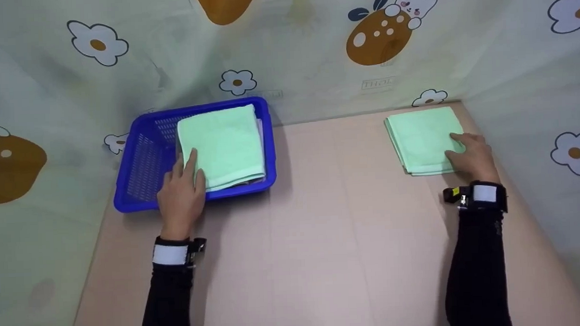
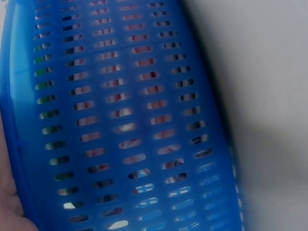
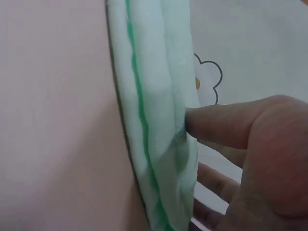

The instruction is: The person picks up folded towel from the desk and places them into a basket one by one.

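In the head view, a folded light-green towel lies in a blue plastic basket at the left. My left hand reaches over the basket's near rim, its loosely extended fingers touching the towel's left edge. Grey edges of something beneath that towel peek out, mostly hidden. At the right, a second folded green towel lies on the table. My right hand rests at its right edge, thumb and fingers apart. In the right wrist view, the thumb touches the stacked layers, the other fingers partly hidden behind.
The pale table stretches between basket and second towel. A patterned cloth wall rises behind and along both sides, close to the basket and the right towel. The basket's slotted side fills much of the left wrist view.
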`<state>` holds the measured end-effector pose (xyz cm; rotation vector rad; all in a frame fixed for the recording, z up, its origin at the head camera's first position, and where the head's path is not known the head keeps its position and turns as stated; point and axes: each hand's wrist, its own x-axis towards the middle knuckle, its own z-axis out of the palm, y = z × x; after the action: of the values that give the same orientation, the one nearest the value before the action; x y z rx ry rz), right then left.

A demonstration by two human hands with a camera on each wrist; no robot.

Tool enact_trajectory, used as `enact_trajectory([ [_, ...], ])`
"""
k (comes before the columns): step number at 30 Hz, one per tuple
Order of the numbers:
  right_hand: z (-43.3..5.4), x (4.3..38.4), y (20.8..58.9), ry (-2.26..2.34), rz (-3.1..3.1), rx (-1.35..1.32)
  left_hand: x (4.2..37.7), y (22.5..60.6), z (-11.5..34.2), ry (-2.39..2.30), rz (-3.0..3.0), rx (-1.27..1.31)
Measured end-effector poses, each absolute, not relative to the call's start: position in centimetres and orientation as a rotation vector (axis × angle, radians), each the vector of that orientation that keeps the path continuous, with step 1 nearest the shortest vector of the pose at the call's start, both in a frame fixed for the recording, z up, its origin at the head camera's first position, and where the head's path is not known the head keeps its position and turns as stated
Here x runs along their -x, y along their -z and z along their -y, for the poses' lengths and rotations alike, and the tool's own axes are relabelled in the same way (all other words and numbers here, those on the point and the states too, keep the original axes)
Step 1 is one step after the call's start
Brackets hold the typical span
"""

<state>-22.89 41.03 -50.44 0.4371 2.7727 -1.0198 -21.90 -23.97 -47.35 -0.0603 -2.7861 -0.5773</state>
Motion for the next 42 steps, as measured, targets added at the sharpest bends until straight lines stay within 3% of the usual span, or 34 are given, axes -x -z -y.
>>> enact_trajectory([
  [11, -37.7, 24.2, 49.9, 0.902, -2.705, -0.175, 22.2, 47.4, 24.0, 0.574, 2.785, 0.059],
  [21, -28.5, 25.7, 50.0, 0.723, -2.747, 0.175, 22.2, 47.4, 24.0, 0.585, 2.790, 0.062],
  [29, -21.7, 24.9, 50.2, 0.582, -2.847, 0.324, 22.2, 47.2, 23.9, 0.587, 2.804, 0.057],
  [42, -17.9, 24.4, 50.7, 0.524, -2.888, 0.481, 22.2, 47.3, 24.0, 0.580, 2.806, 0.046],
])
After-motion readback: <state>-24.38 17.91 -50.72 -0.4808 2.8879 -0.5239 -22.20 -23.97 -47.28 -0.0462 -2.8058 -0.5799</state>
